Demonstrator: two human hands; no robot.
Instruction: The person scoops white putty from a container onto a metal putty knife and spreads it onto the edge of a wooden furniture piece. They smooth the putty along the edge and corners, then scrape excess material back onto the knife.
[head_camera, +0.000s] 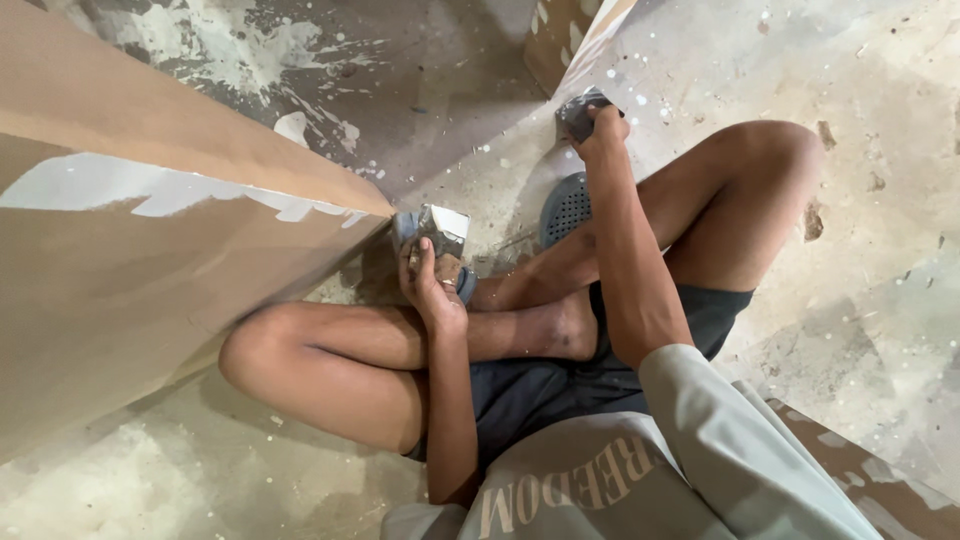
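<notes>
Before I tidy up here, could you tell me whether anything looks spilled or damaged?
Yes: white splatter covers the concrete floor, and the brown board carries ragged white patches.

Large brown board (150, 250): cut off by the left and top edges; its lower edge is hidden behind the knee.
Left hand (432, 285): its fingers cover much of the metal scraper (440, 228), so the handle cannot be made out.
Right hand (600, 125): closes over a dark grey object (577, 112), too hidden to identify.
Second board (570, 40): only a corner shows at the top edge.
Grey sandal (565, 208): partly behind the forearm.
</notes>
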